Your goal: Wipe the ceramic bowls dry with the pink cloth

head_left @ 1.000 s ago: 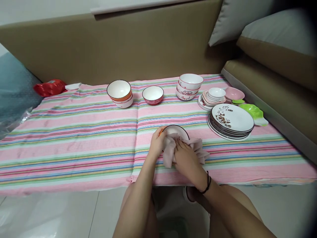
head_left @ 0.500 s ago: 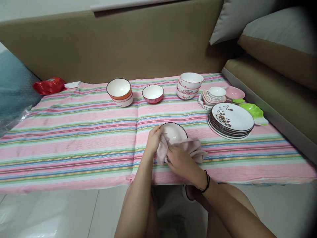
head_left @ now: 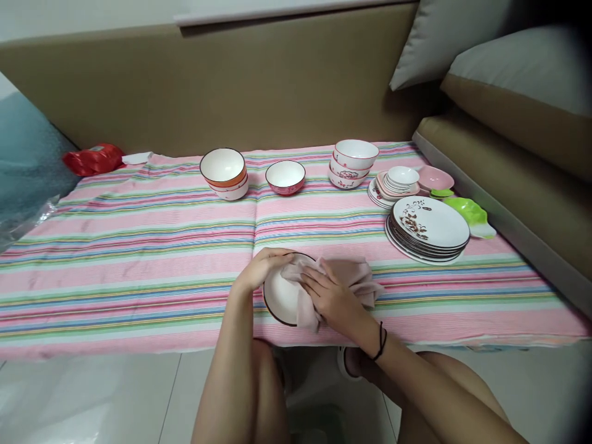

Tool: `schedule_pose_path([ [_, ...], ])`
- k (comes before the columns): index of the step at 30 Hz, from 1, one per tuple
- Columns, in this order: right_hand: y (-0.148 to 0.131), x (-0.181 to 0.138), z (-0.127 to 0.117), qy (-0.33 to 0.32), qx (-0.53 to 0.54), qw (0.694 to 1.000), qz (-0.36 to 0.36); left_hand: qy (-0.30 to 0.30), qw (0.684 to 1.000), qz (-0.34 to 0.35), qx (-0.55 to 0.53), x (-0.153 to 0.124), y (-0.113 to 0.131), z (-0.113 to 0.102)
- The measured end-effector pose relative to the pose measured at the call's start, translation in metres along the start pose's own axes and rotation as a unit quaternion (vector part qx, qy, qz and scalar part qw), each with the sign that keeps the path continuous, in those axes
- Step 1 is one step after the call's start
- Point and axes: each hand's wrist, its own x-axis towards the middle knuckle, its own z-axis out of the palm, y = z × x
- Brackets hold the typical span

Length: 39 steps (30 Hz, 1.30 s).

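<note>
My left hand grips the far rim of a white bowl with a dark rim, tilted toward me at the near edge of the striped cloth. Inside the bowl, my right hand presses a pale pink rag; its fingers are closed on the rag. A black band circles my right wrist. The rag trails out to the right over the cloth.
On the pink striped cloth stand stacked bowls, a single red bowl, another bowl stack, small dishes, a plate stack and a green dish. A red packet lies far left. Sofa cushions rise behind and right.
The bowl has come nearer to me and to the left and tipped its inside toward me. My right hand with the rag has moved into the bowl.
</note>
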Motion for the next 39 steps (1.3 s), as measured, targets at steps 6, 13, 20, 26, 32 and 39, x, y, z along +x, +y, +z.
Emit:
schedule_pose_path([
  [6,-0.015,0.012,0.008,0.041,0.163,0.979,0.116,0.255,0.962,0.091,-0.037,0.025,-0.014,0.028],
  [13,0.0,0.026,0.019,0.112,0.199,0.952,0.202,0.256,0.952,0.151,0.078,0.033,-0.02,0.059],
  [20,0.009,0.017,0.017,0.027,0.161,0.97,0.182,0.326,0.938,0.114,-0.013,0.032,-0.021,0.043],
  [26,0.018,0.006,-0.006,0.107,0.293,0.932,0.182,0.371,0.922,0.077,-0.071,0.035,-0.021,0.016],
  [32,0.05,-0.007,-0.014,0.127,0.379,0.856,0.329,0.448,0.875,0.05,-0.176,0.027,-0.017,-0.007],
  [39,0.064,-0.005,-0.018,0.099,0.424,0.852,0.291,0.434,0.837,-0.001,-0.333,0.024,-0.009,-0.008],
])
